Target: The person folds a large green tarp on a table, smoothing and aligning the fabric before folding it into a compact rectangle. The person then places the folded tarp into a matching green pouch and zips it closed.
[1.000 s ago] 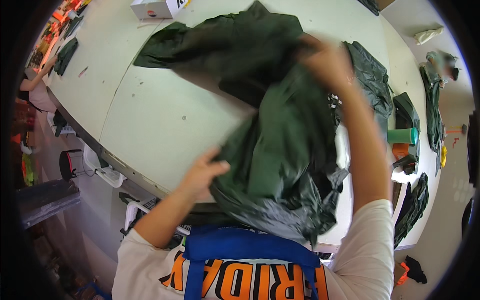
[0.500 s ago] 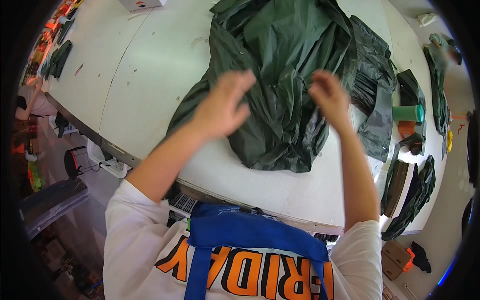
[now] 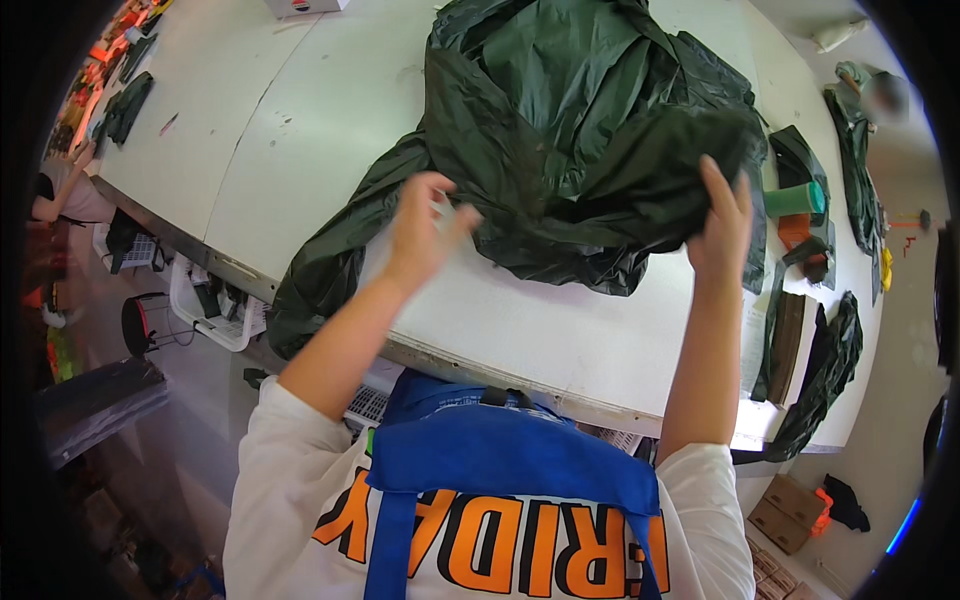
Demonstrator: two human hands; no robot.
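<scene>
A dark green, shiny, thin garment (image 3: 565,85) lies bunched on the white table (image 3: 330,110), its exact kind hidden by the folds. One sleeve-like part (image 3: 320,290) trails to the left over the near table edge. My left hand (image 3: 425,235) is beside the garment's left part, fingers apart and slightly blurred, holding nothing that I can see. At the right end of a raised, motion-blurred fold (image 3: 670,180), my right hand (image 3: 722,225) has its fingers stretched out and spread against the cloth.
Dark green pieces (image 3: 840,350), a green cylindrical container (image 3: 797,200) and an orange object (image 3: 793,230) are along the right side. A white box (image 3: 305,5) sits at the far edge. White baskets (image 3: 215,305) stand below the table at left, where another person (image 3: 65,190) is.
The garment's lower part has been spread and flipped up to the right, and a sleeve-like part now trails left. My right hand moved right and slightly nearer; my left hand moved slightly nearer.
</scene>
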